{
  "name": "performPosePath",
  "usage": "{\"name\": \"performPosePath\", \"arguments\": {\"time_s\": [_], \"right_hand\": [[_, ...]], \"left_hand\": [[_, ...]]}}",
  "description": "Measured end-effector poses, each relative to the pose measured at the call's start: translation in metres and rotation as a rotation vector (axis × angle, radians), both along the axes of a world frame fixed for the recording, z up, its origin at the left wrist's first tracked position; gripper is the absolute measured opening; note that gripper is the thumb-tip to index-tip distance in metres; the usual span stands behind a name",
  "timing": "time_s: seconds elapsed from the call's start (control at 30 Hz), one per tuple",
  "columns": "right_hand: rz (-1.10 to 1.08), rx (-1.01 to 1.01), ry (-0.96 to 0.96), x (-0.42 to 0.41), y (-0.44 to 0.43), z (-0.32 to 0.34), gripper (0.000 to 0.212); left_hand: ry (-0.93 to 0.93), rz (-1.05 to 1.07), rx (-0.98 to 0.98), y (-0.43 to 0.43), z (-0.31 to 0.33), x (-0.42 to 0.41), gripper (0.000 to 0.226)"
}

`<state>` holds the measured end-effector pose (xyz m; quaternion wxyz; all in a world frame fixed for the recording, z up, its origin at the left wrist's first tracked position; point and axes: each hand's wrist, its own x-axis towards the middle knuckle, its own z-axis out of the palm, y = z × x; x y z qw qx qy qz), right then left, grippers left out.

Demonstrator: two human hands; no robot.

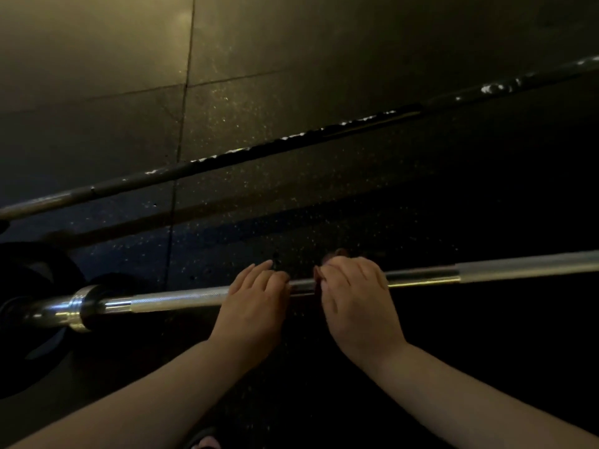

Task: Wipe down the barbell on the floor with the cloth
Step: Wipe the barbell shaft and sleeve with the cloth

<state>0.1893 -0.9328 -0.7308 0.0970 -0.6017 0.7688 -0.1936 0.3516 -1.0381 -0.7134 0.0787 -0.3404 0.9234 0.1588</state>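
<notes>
barbell [181,299] lying on floor mat [324,76] | left hand [256,303] on shaft right of collar [77,304], grip unclear tbh | right hand [355,298] just further along, fingers curled round shaft | cloth too dark to spot

I see, from above and in dim light, a gym: black rubber tiles [259,102] flecked with pale specks and meeting at seams, a knurled steel barbell [181,298], a second bar [227,158] beyond it, and a dark weight plate [32,270].

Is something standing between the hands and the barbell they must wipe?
Nothing visible does. The left hand and the right hand rest on the barbell; whether a cloth lies under them is too dark to tell.
</notes>
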Motion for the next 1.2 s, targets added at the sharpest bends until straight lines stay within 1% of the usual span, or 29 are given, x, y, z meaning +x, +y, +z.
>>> {"name": "performPosePath", "arguments": {"time_s": [0.07,0.13,0.17,0.23,0.3,0.37,0.47,0.5,0.6,0.7,0.83,1.03,1.2], "right_hand": [[0.136,0.060,0.019,0.011,-0.003,0.000,0.035],[0.240,0.095,0.028,-0.001,-0.007,0.003,0.035],[0.253,0.087,0.043,-0.012,-0.007,0.005,0.033],[0.178,0.061,0.054,-0.028,-0.004,0.010,0.029],[0.061,0.037,0.063,-0.030,-0.001,0.014,0.020],[0.025,0.043,0.102,-0.028,-0.001,0.015,0.015],[-0.002,0.097,0.041,-0.026,-0.001,0.016,0.028],[-0.011,0.104,0.043,-0.024,0.000,0.016,0.029],[0.027,0.161,0.082,-0.011,-0.002,0.016,0.027],[0.091,0.164,0.096,-0.009,-0.002,0.012,0.031],[0.081,0.147,0.115,-0.010,0.002,0.007,0.027],[0.094,0.140,0.109,-0.010,0.002,0.007,0.028],[0.107,0.136,0.085,-0.020,0.000,0.010,0.025]], "left_hand": [[-0.013,-0.039,0.009,0.004,-0.003,-0.015,0.052],[-0.015,-0.027,-0.016,0.004,-0.002,-0.019,0.045],[-0.012,-0.019,-0.039,0.004,-0.003,-0.019,0.039],[0.003,0.000,-0.072,0.005,-0.004,-0.019,0.033],[0.014,0.025,-0.072,0.008,-0.004,-0.021,0.037],[0.013,0.018,-0.072,0.009,-0.006,-0.025,0.042],[0.025,0.004,-0.060,0.009,-0.007,-0.024,0.044],[0.026,0.002,-0.062,0.009,-0.006,-0.024,0.045],[-0.002,-0.008,-0.050,0.011,-0.004,-0.029,0.042],[-0.007,-0.032,-0.012,0.012,-0.004,-0.033,0.044],[-0.006,-0.046,-0.026,0.011,-0.005,-0.031,0.042],[-0.044,-0.039,-0.067,0.013,-0.008,-0.031,0.040],[-0.020,-0.044,-0.081,0.011,-0.009,-0.030,0.040]]}}
